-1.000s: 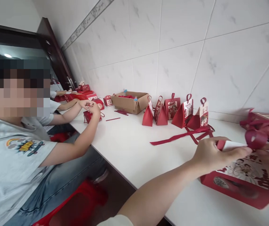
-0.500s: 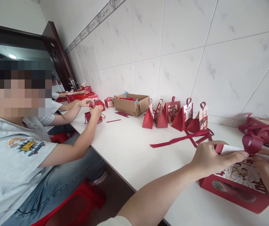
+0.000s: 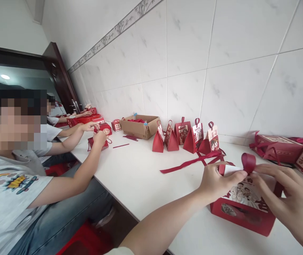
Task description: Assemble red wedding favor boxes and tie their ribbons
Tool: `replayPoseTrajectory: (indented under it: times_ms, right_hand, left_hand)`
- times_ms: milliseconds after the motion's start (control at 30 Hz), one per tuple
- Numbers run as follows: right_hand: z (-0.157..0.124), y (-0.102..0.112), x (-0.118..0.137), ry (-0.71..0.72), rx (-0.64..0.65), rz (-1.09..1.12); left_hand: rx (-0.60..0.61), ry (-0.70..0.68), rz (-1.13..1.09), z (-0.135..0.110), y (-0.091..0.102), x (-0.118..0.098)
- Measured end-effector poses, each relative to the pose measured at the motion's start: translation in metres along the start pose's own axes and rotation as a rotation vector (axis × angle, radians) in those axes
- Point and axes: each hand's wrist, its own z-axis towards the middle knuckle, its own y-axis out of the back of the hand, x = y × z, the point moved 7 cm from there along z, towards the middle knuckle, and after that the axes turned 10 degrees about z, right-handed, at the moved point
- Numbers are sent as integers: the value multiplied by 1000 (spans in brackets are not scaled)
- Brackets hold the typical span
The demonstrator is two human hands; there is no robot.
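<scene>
A red gift box (image 3: 243,212) with a printed cartoon couple on its top lies on the white table (image 3: 141,180) in front of me. My left hand (image 3: 217,180) pinches the box's white top flap beside a dark red ribbon loop (image 3: 248,162). My right hand (image 3: 286,193) rests on the box's right side, fingers curled toward the loop and touching the ribbon. A long red ribbon (image 3: 191,162) trails from the box to the left across the table.
Several small red triangular gift bags (image 3: 183,136) stand along the tiled wall, with an open cardboard box (image 3: 138,126) to their left. More red boxes (image 3: 279,148) lie at the right. A seated person (image 3: 21,184) at my left handles a red box (image 3: 99,136); others sit beyond.
The view has swung right and down a little, so the box now sits nearer the centre. My right hand has come further into view and closer to the ribbon loop.
</scene>
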Motion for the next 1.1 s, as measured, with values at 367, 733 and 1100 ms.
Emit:
replayPoseTrajectory:
  times_ms: [367, 733, 1100]
  right_hand:
    - [-11, -9, -35, -761, 56, 394]
    - [-9, -20, -32, -669, 94, 747]
    - [-7, -22, -25, -637, 159, 860]
  left_hand:
    - [68, -104, 77, 3, -2, -1]
    - [89, -173, 124, 5, -1, -7]
    - [36, -129, 172, 3, 2, -7]
